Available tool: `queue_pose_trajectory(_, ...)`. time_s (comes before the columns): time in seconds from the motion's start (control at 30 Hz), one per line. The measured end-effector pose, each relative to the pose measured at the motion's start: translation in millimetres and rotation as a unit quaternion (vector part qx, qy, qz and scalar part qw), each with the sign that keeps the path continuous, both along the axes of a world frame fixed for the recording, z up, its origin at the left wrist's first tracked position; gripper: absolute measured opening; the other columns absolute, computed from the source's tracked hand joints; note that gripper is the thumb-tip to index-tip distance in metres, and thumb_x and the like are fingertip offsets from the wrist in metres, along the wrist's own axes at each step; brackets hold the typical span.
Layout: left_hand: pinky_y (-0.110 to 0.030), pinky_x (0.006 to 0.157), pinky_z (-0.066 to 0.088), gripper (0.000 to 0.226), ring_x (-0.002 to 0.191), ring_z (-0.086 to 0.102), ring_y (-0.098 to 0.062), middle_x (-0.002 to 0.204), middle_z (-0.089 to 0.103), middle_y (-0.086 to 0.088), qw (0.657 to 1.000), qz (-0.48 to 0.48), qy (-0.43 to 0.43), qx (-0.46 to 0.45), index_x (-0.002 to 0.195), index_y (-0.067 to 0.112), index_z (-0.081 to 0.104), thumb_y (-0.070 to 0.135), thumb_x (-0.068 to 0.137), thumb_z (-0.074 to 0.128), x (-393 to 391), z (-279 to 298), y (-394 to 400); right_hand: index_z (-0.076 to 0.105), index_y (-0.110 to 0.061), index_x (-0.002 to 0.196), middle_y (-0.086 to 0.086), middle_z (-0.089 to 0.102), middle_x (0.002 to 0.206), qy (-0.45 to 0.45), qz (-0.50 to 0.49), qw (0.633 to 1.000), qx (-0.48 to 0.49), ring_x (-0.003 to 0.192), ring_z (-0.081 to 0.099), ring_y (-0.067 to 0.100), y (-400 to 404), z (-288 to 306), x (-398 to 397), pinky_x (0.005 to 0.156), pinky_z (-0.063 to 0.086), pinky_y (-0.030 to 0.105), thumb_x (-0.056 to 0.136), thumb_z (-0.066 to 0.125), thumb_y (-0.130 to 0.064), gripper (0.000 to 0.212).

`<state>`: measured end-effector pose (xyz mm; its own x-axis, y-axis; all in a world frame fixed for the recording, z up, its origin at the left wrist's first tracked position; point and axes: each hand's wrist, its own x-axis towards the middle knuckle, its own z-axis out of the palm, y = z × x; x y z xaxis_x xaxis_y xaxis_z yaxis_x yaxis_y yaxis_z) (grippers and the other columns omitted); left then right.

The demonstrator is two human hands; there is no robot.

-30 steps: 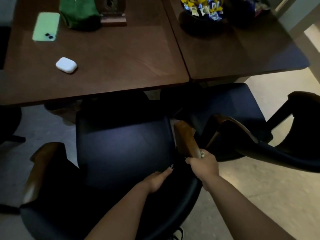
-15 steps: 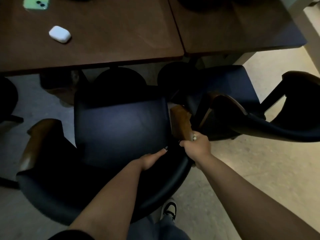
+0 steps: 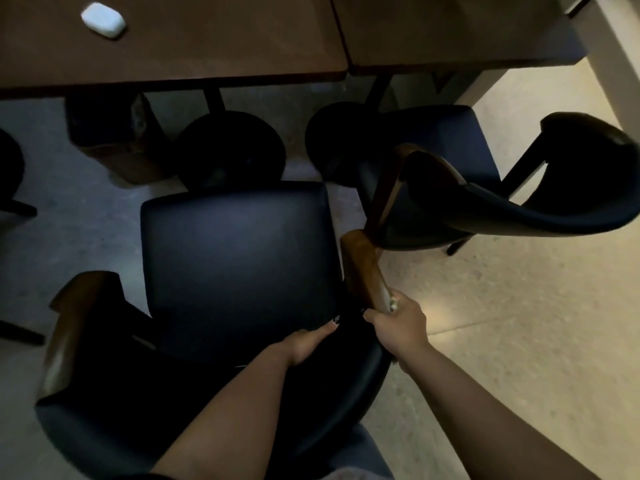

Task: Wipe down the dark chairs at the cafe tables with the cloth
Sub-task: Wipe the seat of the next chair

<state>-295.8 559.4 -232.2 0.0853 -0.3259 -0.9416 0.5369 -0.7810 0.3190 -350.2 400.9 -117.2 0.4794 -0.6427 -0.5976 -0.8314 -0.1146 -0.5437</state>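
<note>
A dark padded chair (image 3: 235,258) with wooden armrests stands just below me, its curved backrest nearest to me. My right hand (image 3: 398,327) grips the near end of the chair's right wooden armrest (image 3: 363,268); a small pale bit shows at its fingers. My left hand (image 3: 308,344) rests at the rear right corner of the seat, thumb lying along the cushion, its other fingers lost in the dark gap by the backrest. No cloth can be made out. A second dark chair (image 3: 485,202) stands to the right, its armrest close to my chair's.
Two brown tables (image 3: 207,46) meet edge to edge at the top, on black round pedestal bases (image 3: 232,150). A white earbud case (image 3: 103,20) lies on the left table. A brown box (image 3: 114,143) sits under it. Pale floor opens to the right.
The chair now sits farther out from the table edge and the view has tipped downward. Both hands keep their places on the seat corner and armrest.
</note>
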Motion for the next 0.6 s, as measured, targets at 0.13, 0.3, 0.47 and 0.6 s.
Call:
queue_pose_trajectory(0.13,-0.037,0.102,0.044,0.121,0.106,0.063,-0.019,0.125,0.064,0.0,0.999,0.021,0.029,-0.013,0.129,0.026,0.061,0.101,0.035,0.054,-10.6,-2.1,-4.3,0.061,-0.038,0.091,-0.017,0.064,0.075,0.004,0.015,1.0,-0.002,0.067,0.058,0.0,-5.7,0.2,-8.9,0.053,0.041,0.016,0.074,0.074,-0.024,0.025)
queue_pose_trajectory(0.3,-0.038,0.098,0.049,0.089,0.099,0.067,-0.022,0.112,0.07,-0.004,0.997,0.034,0.06,-0.02,0.118,0.02,0.068,0.086,0.06,0.059,0.1,-5.8,0.8,0.065,-0.036,0.096,-0.012,0.068,0.085,-0.021,0.04,0.998,0.051,0.079,0.063,0.007,-20.9,4.7,-11.1,0.066,0.048,0.024,0.083,0.067,-0.032,0.014)
queue_pose_trajectory(0.47,-0.034,0.088,0.041,0.049,0.111,0.056,-0.02,0.121,0.058,-0.004,0.995,0.096,0.018,-0.026,0.124,0.021,0.049,0.06,0.094,0.044,36.8,-10.0,5.5,0.064,-0.026,0.097,-0.003,0.066,0.083,-0.065,-0.053,0.996,0.03,0.073,0.063,0.013,-46.3,7.2,11.0,0.059,0.048,0.027,0.095,0.05,-0.037,0.018)
queue_pose_trajectory(0.6,-0.025,0.069,0.041,0.027,0.099,0.056,-0.014,0.12,0.058,-0.004,0.989,0.126,-0.052,-0.057,0.111,0.023,0.051,0.045,0.096,0.052,86.0,-20.3,10.8,0.061,-0.025,0.083,-0.009,0.064,0.069,-0.102,-0.099,0.99,0.023,0.058,0.062,0.004,-69.3,-8.6,59.5,0.046,0.048,0.023,0.093,0.051,-0.034,0.017)
